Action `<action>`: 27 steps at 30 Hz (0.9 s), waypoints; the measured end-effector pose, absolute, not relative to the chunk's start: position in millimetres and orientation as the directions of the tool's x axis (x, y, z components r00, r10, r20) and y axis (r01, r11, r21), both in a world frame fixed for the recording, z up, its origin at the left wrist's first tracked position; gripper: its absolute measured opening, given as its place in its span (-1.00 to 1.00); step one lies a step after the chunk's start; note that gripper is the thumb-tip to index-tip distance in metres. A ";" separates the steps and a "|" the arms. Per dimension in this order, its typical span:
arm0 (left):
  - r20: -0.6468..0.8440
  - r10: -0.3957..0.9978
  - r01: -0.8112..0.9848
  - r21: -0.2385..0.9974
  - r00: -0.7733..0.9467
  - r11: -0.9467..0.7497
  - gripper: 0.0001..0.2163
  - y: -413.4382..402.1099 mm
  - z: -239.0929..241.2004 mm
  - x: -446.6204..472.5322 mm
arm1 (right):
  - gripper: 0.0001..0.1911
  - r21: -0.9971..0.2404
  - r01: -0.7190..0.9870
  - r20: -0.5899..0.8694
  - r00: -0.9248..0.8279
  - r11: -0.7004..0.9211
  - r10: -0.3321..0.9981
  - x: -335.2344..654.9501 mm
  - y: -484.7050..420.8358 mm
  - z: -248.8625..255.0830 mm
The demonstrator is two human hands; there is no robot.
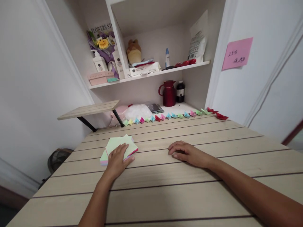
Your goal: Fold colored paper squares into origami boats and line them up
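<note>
My left hand (pixel 118 159) lies with its fingers stretched over a fanned stack of coloured paper sheets (pixel 115 142), pale green on top with pink and lilac edges below. Its thumb rests near the stack's right side. To the right, my right hand (pixel 184 154) sits on the wooden table (pixel 151 195), fingers loosely bent and slightly apart, holding nothing. Along the table's back edge runs a row of small folded paper boats (pixel 168 116) in green, yellow, blue, pink and red. Two red paper boats (pixel 222 117) stand at its right end.
A small raised wooden shelf (pixel 90 110) on black legs stands at the back left. Behind the table, a white shelf unit (pixel 165 70) holds a red jug (pixel 169 94), a dark bottle (pixel 180 91) and other items. A pink note (pixel 237 53) is stuck to the right wall.
</note>
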State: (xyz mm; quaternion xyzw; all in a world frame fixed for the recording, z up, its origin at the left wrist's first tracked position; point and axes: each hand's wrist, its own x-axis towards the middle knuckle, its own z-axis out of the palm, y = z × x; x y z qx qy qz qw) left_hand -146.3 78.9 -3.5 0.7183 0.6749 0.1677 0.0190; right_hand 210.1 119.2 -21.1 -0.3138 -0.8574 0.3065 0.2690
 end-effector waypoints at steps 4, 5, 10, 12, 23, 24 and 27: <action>0.245 0.970 0.943 0.324 -0.004 -0.078 -0.46 80.6 -3.4 -148.3 | -0.71 -0.698 0.369 0.265 -0.663 0.614 0.700 210.9 120.0 -22.1; 0.251 0.968 0.937 0.340 -0.011 -0.078 -0.46 80.5 -2.7 -148.3 | -0.71 -0.699 0.369 0.266 -0.661 0.613 0.702 210.8 119.8 -22.0; 0.282 0.958 0.910 0.407 -0.045 -0.077 -0.48 78.8 -0.1 -148.2 | -0.71 -0.696 0.385 0.263 -0.649 0.606 0.714 210.1 116.2 -18.9; 0.287 0.956 0.903 0.423 -0.060 -0.070 -0.50 78.4 0.0 -147.9 | -0.71 -0.692 0.388 0.262 -0.651 0.609 0.713 210.1 115.5 -18.1; 0.326 0.929 0.872 0.489 -0.174 -0.008 -0.56 80.5 1.0 -143.1 | -0.69 -0.698 0.390 0.255 -0.649 0.600 0.717 210.4 117.6 -20.2; 0.331 0.927 0.869 0.495 -0.179 -0.009 -0.57 80.4 1.1 -142.9 | -0.69 -0.699 0.390 0.254 -0.648 0.600 0.718 210.4 117.5 -20.1; 0.336 0.926 0.862 0.507 -0.172 -0.024 -0.59 79.4 1.6 -142.0 | -0.70 -0.698 0.389 0.254 -0.650 0.601 0.716 210.6 117.5 -19.9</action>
